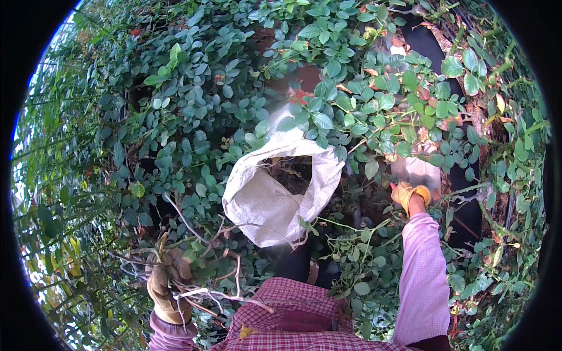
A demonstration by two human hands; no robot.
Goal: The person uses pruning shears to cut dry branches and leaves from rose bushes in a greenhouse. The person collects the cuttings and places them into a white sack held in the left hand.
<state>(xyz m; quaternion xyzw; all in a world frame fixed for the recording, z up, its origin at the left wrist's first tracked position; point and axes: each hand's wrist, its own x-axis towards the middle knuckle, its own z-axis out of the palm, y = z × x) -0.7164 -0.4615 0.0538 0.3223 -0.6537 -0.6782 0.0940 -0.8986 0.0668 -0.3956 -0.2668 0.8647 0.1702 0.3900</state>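
Observation:
My left hand (169, 281), in a tan work glove, is closed around a bundle of dry, cut branches (210, 291) at the lower left. Some twigs reach over the checked cloth at my waist. My right hand (407, 196), in a yellowish glove, is closed at the right among rose leaves; a small red part shows at its fingers, and I cannot tell what tool or thing it belongs to. Between my hands stands a white woven sack (263, 206) with its mouth open, holding dark plant debris (292, 173). A thin twig crosses its near rim.
Dense rose bushes (184, 109) surround me on both sides. Thorny stems and woody canes (487, 118) stand at the right, beside black sheeting (465, 184). Leafy stems (364, 241) hang between the sack and my right sleeve.

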